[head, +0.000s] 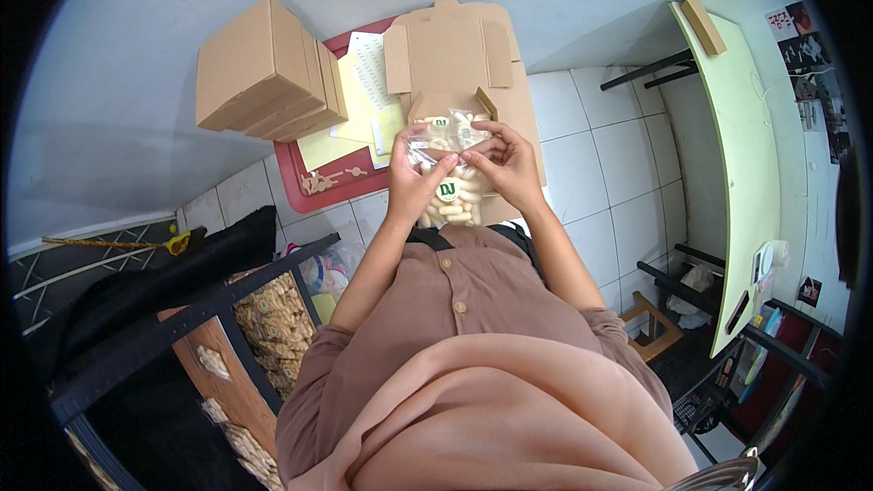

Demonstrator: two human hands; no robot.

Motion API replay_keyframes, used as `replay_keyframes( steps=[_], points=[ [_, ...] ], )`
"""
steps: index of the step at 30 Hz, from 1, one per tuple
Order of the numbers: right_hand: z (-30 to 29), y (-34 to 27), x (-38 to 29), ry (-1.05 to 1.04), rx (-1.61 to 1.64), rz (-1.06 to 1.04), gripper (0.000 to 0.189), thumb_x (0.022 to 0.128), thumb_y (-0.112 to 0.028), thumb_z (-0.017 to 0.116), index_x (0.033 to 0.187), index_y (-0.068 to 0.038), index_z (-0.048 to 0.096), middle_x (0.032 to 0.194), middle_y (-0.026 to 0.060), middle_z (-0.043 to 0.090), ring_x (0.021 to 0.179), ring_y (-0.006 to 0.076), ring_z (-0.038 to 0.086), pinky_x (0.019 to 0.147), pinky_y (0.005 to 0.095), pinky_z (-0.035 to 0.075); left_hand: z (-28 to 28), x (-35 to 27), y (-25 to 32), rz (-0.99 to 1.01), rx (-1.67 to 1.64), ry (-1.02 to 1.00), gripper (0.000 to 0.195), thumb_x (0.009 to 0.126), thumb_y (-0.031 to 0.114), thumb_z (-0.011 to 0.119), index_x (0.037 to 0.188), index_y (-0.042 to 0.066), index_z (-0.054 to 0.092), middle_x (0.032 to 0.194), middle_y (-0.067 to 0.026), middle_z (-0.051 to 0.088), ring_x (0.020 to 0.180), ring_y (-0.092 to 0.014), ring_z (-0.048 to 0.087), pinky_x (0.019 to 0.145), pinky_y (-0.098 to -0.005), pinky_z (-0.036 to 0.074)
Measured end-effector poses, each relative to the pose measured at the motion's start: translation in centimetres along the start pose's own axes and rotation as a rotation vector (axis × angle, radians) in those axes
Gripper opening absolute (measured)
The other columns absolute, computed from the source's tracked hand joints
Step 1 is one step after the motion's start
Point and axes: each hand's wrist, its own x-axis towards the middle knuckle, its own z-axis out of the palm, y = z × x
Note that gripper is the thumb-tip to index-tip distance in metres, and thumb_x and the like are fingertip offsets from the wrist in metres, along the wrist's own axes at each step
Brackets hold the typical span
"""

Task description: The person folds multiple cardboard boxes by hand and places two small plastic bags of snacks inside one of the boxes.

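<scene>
A clear plastic bag (451,208) of pale, finger-shaped snacks is between my hands, with a round printed sticker on its front. My left hand (410,181) pinches the bag's upper left edge between thumb and fingers. On the other side, my right hand (510,160) grips the upper right part, its thumb close to the left thumb. Just behind, similar bags (442,124) lie in an open cardboard box (453,54), whose lid stands folded back. My hands and the held bag hide most of the box's inside.
Stacked cardboard boxes (273,75) stand at the left beside paper sheets (368,68) on a red table (294,181). Lower left, a rack holds many bagged snacks (273,327). A pale green table (740,150) stands at the right, with a phone (737,314) on it.
</scene>
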Motion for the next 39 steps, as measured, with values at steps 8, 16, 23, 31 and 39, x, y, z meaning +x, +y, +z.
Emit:
replay_keyframes(
  steps=[8, 16, 23, 31, 39],
  points=[
    [0.1, 1.0, -1.7, 0.078, 0.039, 0.005, 0.038, 0.078, -0.003, 0.063, 0.11, 0.003, 0.044, 0.074, 0.0081, 0.063, 0.066, 0.0099, 0.059, 0.063, 0.0221, 0.046, -1.7, -2.0, 1.2, -0.225, -0.047, -0.144, 0.049, 0.092, 0.013, 0.04, 0.135, 0.0, 0.019, 0.092, -0.0188, 0.064, 0.095, -0.02, 0.06, 0.089, -0.0297, 0.04],
    [-0.8, -0.6, -7.0, -0.061, -0.023, 0.008, 0.028, 0.078, -0.007, 0.064, 0.1, 0.001, 0.049, 0.084, 0.0105, 0.058, 0.077, 0.015, 0.06, 0.068, 0.0266, 0.049, -1.8, -6.5, 4.9, -0.264, 0.05, -0.179, 0.06, 0.092, 0.009, 0.037, 0.139, 0.005, -0.002, 0.09, -0.0192, 0.063, 0.091, -0.024, 0.061, 0.083, -0.0295, 0.045],
    [-1.3, -1.5, -7.3, -0.199, -0.22, 0.102, 0.034, 0.065, -0.015, 0.077, 0.093, -0.003, 0.062, 0.098, 0.0091, 0.055, 0.087, 0.0175, 0.057, 0.075, 0.0276, 0.047, -3.3, -7.6, 3.8, -0.282, 0.248, -0.267, 0.028, 0.089, 0.012, 0.047, 0.116, 0.004, 0.05, 0.103, -0.0121, 0.056, 0.095, -0.016, 0.053, 0.082, -0.0263, 0.043],
    [-2.2, 0.6, -5.4, -0.352, -0.287, 0.132, 0.03, 0.07, -0.021, 0.072, 0.09, -0.002, 0.062, 0.089, 0.0109, 0.062, 0.088, 0.0197, 0.059, 0.078, 0.0307, 0.046, -3.0, -5.1, 5.3, 0.082, 0.935, -0.5, 0.041, 0.068, 0.029, 0.072, 0.095, 0.002, 0.057, 0.093, -0.0156, 0.057, 0.092, -0.026, 0.054, 0.075, -0.0348, 0.045],
    [-2.9, 4.9, 6.6, -0.467, -0.623, -0.013, 0.04, 0.07, -0.031, 0.07, 0.097, -0.003, 0.06, 0.085, 0.0147, 0.063, 0.084, 0.0248, 0.06, 0.076, 0.036, 0.045, -1.9, 1.4, -2.0, -0.152, 0.822, -0.312, 0.042, 0.071, 0.024, 0.071, 0.098, -0.002, 0.053, 0.094, -0.0169, 0.06, 0.086, -0.025, 0.06, 0.074, -0.0342, 0.046]
  ],
)
